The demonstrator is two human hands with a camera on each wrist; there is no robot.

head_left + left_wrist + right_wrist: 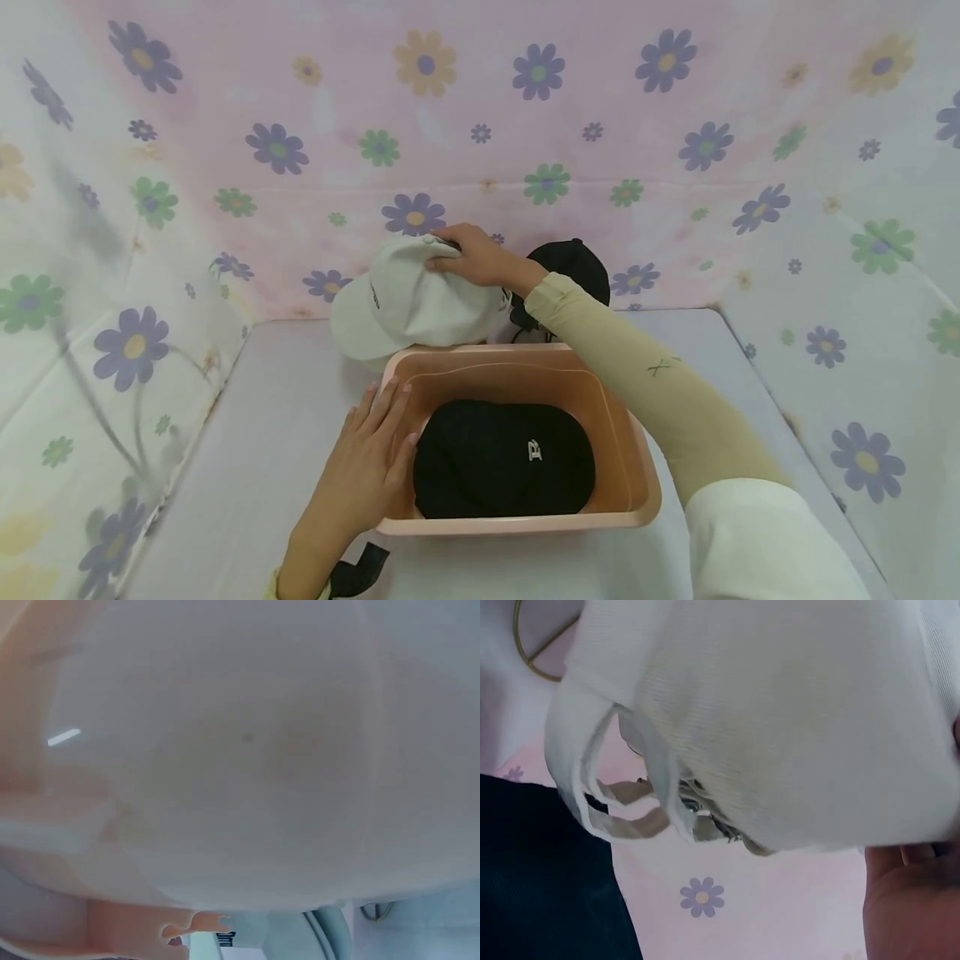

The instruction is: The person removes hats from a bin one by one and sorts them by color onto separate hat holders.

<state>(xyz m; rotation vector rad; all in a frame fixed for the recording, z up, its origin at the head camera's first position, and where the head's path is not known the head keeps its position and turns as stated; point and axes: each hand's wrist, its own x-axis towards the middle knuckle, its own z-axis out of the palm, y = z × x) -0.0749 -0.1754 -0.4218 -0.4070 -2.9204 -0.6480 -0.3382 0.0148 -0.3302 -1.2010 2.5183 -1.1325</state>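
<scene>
My right hand [476, 257] pinches the crown of a white baseball cap [420, 292] behind the basin, its brim pointing left. In the right wrist view the cap's back strap [577, 765] shows at the left, and part of the hand [907, 915] is at the lower right. My left hand [363, 467] lies with straight fingers over the left rim of a peach plastic basin [517, 525]. Inside the basin sits a black cap [495, 462] with a small silver letter emblem. The basin's pale wall [247, 787] fills most of the left wrist view.
Another black cap [573, 262] is raised at the back, partly behind my right forearm. A thin metal ring [525, 637] shows in the right wrist view. Flower-patterned cloth [480, 108] encloses the white surface [262, 417] at the back and sides.
</scene>
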